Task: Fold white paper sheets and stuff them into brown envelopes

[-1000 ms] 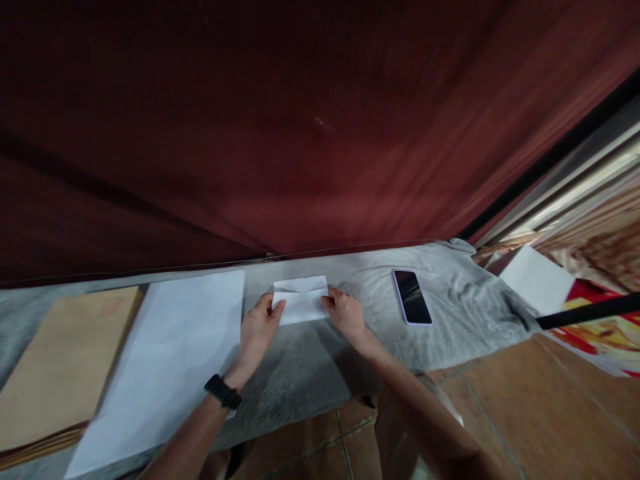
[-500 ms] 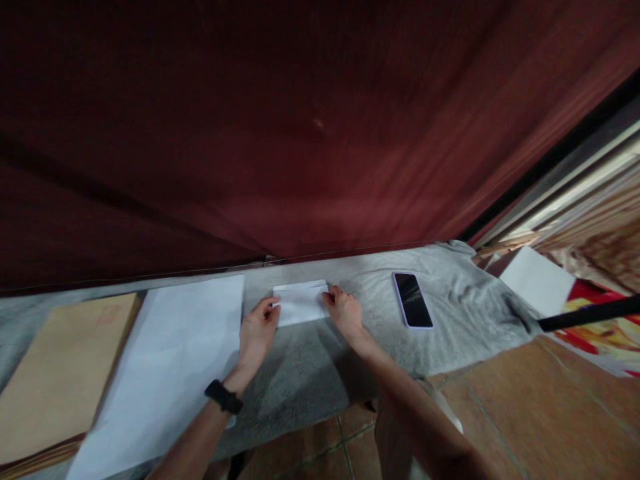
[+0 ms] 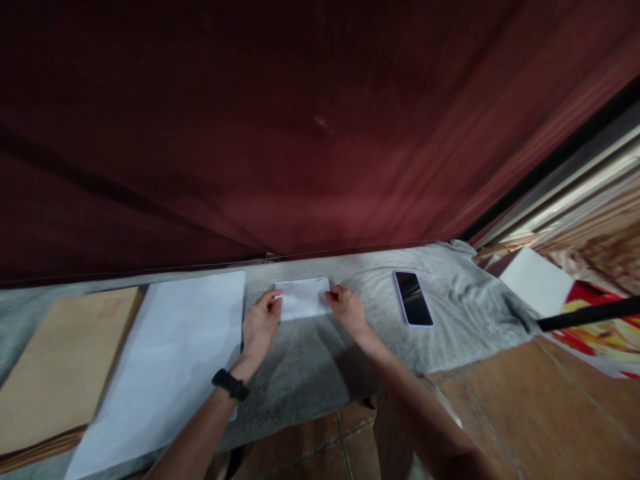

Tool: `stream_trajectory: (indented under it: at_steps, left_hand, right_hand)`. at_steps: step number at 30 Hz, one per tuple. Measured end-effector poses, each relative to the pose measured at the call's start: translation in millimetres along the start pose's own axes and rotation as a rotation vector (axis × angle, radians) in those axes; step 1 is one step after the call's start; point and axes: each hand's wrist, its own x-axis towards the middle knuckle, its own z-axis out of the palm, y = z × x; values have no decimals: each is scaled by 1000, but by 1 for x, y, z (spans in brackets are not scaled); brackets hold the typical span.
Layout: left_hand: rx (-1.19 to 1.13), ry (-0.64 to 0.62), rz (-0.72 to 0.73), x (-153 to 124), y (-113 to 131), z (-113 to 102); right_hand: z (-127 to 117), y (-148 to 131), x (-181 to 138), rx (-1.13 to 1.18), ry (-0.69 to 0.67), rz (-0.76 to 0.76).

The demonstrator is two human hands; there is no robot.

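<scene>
A folded white sheet of paper (image 3: 303,299) lies in front of me on a grey cloth (image 3: 305,373). My left hand (image 3: 263,320) pinches its left edge between thumb and fingers, and a dark band circles that wrist. At the opposite edge my right hand (image 3: 347,310) grips the paper with its fingers closed. Just left of my left hand is a stack of large white paper (image 3: 175,353). To the right of my right hand rests a phone (image 3: 413,299) in a pale purple case, its screen dark.
Brown envelopes (image 3: 65,367) are stacked at the far left. A dark red hanging sheet (image 3: 310,147) rises behind the cloth. On the right are a white box (image 3: 537,281), a black bar (image 3: 590,313) and a red printed package (image 3: 600,327) above the tiled floor (image 3: 525,407).
The far edge of the folded paper, where a raised layer showed before, now looks even. Both hands have shifted slightly to the right and keep their hold at the two sides.
</scene>
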Motion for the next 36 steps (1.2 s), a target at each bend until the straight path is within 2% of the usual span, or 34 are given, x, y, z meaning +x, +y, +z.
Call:
stream_trajectory:
  at_steps: [7, 15, 28, 36]
  left_hand:
    - [-107, -76, 18, 3, 2, -6]
    - [-74, -123, -5, 0, -1, -4]
    - [-49, -37, -45, 2, 3, 1]
    - [-27, -38, -48, 3, 1, 2]
  right_hand:
    - [0, -4, 0, -96, 32, -3]
    - [-4, -3, -2, -108, 14, -15]
    - [-2, -8, -5, -150, 59, -11]
    - [2, -12, -8, -242, 79, -21]
